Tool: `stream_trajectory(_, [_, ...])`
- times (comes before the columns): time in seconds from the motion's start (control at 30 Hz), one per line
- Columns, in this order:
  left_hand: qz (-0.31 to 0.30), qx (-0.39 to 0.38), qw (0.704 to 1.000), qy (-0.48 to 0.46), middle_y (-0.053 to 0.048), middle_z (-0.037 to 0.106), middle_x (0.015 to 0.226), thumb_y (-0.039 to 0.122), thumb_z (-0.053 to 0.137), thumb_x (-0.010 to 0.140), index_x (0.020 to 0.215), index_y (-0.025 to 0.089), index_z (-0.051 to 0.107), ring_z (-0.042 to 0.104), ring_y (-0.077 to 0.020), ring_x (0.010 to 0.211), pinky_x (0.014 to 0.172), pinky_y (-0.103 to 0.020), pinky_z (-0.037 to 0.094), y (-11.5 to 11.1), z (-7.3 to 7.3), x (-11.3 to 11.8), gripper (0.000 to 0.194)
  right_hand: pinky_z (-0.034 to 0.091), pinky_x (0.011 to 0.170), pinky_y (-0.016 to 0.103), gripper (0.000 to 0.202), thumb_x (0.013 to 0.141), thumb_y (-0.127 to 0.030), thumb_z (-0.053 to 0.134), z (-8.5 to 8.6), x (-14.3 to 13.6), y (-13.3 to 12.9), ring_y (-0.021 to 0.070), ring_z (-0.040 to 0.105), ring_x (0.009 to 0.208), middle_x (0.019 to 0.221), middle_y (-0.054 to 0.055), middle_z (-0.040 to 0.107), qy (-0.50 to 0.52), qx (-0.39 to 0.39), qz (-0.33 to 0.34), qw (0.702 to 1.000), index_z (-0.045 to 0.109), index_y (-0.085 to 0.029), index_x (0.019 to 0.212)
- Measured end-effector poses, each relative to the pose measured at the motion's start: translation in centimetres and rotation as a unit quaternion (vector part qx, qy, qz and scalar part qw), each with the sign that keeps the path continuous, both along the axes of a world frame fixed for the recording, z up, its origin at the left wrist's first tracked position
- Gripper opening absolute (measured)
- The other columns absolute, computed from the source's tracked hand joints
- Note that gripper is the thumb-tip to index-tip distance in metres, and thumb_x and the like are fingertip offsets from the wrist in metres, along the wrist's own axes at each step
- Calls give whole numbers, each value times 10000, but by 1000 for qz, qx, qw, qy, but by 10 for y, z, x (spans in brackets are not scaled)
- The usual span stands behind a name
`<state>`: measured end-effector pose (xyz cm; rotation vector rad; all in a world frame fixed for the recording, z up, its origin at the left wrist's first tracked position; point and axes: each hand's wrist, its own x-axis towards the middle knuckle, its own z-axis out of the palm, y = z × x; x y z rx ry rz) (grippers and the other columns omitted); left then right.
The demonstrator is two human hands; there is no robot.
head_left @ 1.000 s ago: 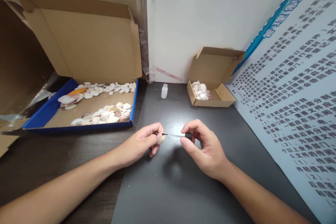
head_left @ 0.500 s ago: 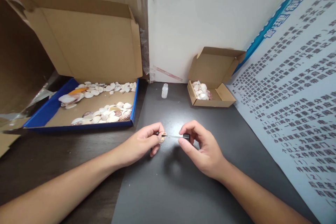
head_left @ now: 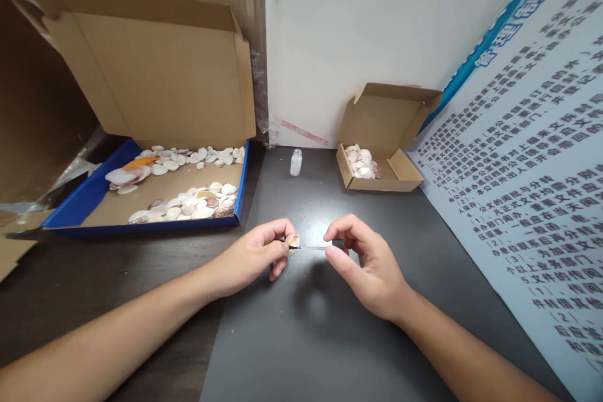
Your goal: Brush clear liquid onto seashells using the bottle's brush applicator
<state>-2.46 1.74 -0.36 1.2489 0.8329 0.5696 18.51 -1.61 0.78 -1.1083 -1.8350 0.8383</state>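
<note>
My left hand (head_left: pixel 264 252) pinches a small seashell (head_left: pixel 294 241) between thumb and fingers, its orange-brown patch showing at the fingertips. My right hand (head_left: pixel 365 264) grips a thin brush (head_left: pixel 313 247) with a clear stem. The brush's dark tip lies at the lower edge of the shell, close to my left thumb; whether it touches cannot be made out. Its black cap end is mostly hidden behind my right fingers. Beyond both hands, a small open bottle (head_left: pixel 296 163) with whitish contents stands upright on the dark grey mat (head_left: pixel 282 352).
On the left, an open blue-edged cardboard box (head_left: pixel 141 227) holds many shells in two groups. At the back right stands a smaller open cardboard box (head_left: pixel 384 186) with white shells in its left part. A printed poster (head_left: pixel 532 201) slants along the right side.
The brush tip has shifted slightly down, from across the shell to its lower edge. More of the shell's patch now shows. My right hand has moved slightly right; the boxes and bottle stay put.
</note>
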Motion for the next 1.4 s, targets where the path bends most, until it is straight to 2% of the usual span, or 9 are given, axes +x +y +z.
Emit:
stream_trajectory(0.37, [5, -22, 1000, -20, 60, 483, 621, 304, 570, 785, 792, 194, 467, 445, -76, 466, 507, -218, 361, 0, 2, 1, 151, 336, 483, 232, 62, 842, -236, 594, 0, -1, 1, 106, 370, 489, 592, -80, 347, -33, -4, -51, 998, 546, -227, 880])
stream_trajectory(0.5, [7, -22, 999, -23, 56, 488, 631, 292, 563, 791, 784, 196, 466, 442, -78, 476, 514, -222, 372, 0, 1, 0, 136, 381, 511, 238, 50, 892, -273, 542, 0, 0, 3, 116, 425, 524, 624, -57, 428, 2, -22, -20, 1000, 544, -224, 899])
stream_trajectory(0.63, [9, -21, 999, -23, 55, 490, 644, 275, 557, 780, 775, 199, 464, 436, -77, 481, 511, -225, 378, 0, 0, 0, 120, 359, 499, 235, 55, 866, -252, 585, 0, 0, 3, 110, 397, 511, 614, -66, 398, -22, -11, -42, 999, 540, -225, 883])
stream_trajectory(0.77, [4, -17, 1000, -24, 59, 487, 649, 260, 539, 781, 776, 199, 462, 443, -75, 484, 512, -226, 381, 0, -2, 0, 98, 383, 525, 239, 47, 884, -258, 555, -1, 0, 2, 115, 435, 538, 640, -57, 437, 2, -20, -6, 1000, 538, -223, 911])
stream_trajectory(0.9, [1, -16, 1000, -17, 63, 480, 634, 253, 532, 785, 778, 194, 463, 442, -70, 479, 516, -220, 368, 0, -2, 0, 91, 343, 507, 235, 56, 868, -235, 582, 0, -1, 2, 103, 385, 512, 626, -70, 401, -16, -12, -28, 999, 537, -219, 897])
stream_trajectory(1.03, [2, -19, 1000, -19, 59, 489, 649, 250, 530, 784, 780, 191, 464, 446, -67, 482, 515, -218, 370, 0, -1, 0, 89, 327, 497, 234, 67, 933, -263, 487, 2, -1, 3, 106, 380, 516, 619, -67, 391, 21, -45, 2, 999, 528, -218, 904])
stream_trajectory(1.13, [3, -25, 999, -26, 58, 484, 659, 242, 535, 777, 772, 190, 462, 450, -65, 486, 511, -215, 376, 0, 0, 1, 90, 297, 479, 233, 43, 892, -242, 559, 1, -1, 2, 98, 339, 486, 606, -84, 332, -3, -36, -17, 999, 529, -220, 915])
stream_trajectory(1.3, [13, -38, 998, -41, 54, 483, 680, 236, 542, 764, 761, 186, 461, 466, -66, 490, 500, -212, 382, 0, 1, 1, 95, 346, 520, 233, 43, 914, -257, 518, 0, 0, 2, 111, 401, 542, 643, -66, 395, 18, -38, 8, 999, 528, -222, 936])
stream_trajectory(1.4, [20, -48, 998, -42, 52, 483, 677, 224, 535, 767, 763, 184, 464, 466, -68, 491, 503, -214, 389, 0, 1, 0, 81, 309, 493, 229, 75, 876, -224, 569, -1, 0, 1, 101, 348, 501, 620, -84, 347, -9, -33, -9, 999, 526, -225, 938])
